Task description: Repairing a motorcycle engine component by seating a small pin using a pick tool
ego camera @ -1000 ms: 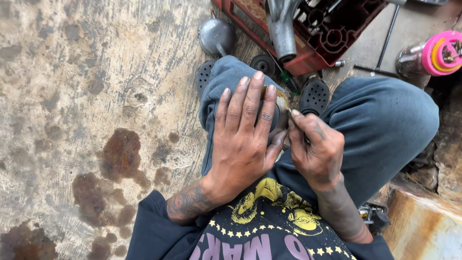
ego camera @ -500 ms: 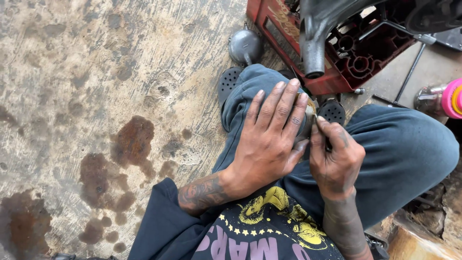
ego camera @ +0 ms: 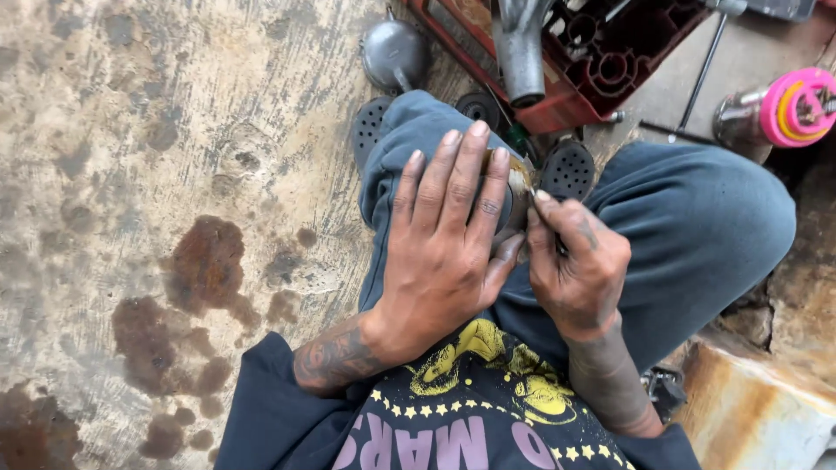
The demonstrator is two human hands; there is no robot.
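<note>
I sit on the ground with my knees up in blue-grey trousers. My left hand [ego camera: 448, 239] lies flat around a round metal part [ego camera: 520, 187], fingers spread over it against my left knee. Most of the part is hidden under the palm; only a worn, brownish rim shows. My right hand [ego camera: 579, 265] is closed on a small thin tool [ego camera: 533, 198] whose tip touches that rim. The tool is nearly hidden by my fingers.
A red plastic crate [ego camera: 610, 61] with a grey metal pipe [ego camera: 521, 52] stands just beyond my feet in black perforated shoes [ego camera: 568, 168]. A grey round metal pot [ego camera: 394, 54] sits at its left. A pink and yellow spool [ego camera: 797, 106] is far right. The concrete floor [ego camera: 174, 218] is oil-stained.
The view has shifted slightly; my hands stay together on the part, with the right hand still working at its rim.
</note>
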